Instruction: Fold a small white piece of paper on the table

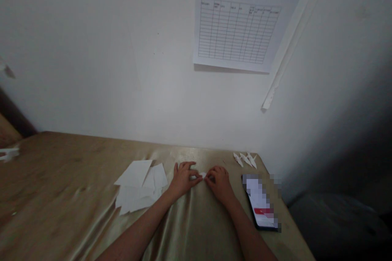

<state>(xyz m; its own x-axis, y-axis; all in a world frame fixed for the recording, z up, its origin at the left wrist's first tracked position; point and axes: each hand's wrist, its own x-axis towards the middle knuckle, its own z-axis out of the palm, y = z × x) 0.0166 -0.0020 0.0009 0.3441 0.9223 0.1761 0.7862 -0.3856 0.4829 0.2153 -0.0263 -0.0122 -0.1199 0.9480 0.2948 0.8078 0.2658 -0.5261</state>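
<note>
A small piece of white paper [202,175] is pinched between my two hands, just above or on the cloth-covered table. My left hand [184,177] grips its left side with thumb and fingertips. On the right side, my right hand [219,179] holds it the same way, fingers curled. Most of the paper is hidden by the fingers, so its exact shape cannot be made out. Left of my left hand lies a loose pile of white paper sheets [137,191]. Several small folded white paper pieces [245,160] rest in a row at the far right corner.
A smartphone [260,204] with its screen lit lies right of my right arm. The shiny gold-brown tablecloth [76,187] has folds and meets the white wall [107,69]. A printed table sheet [239,28] hangs on the wall. Beyond the table's right edge is a dark object [337,220].
</note>
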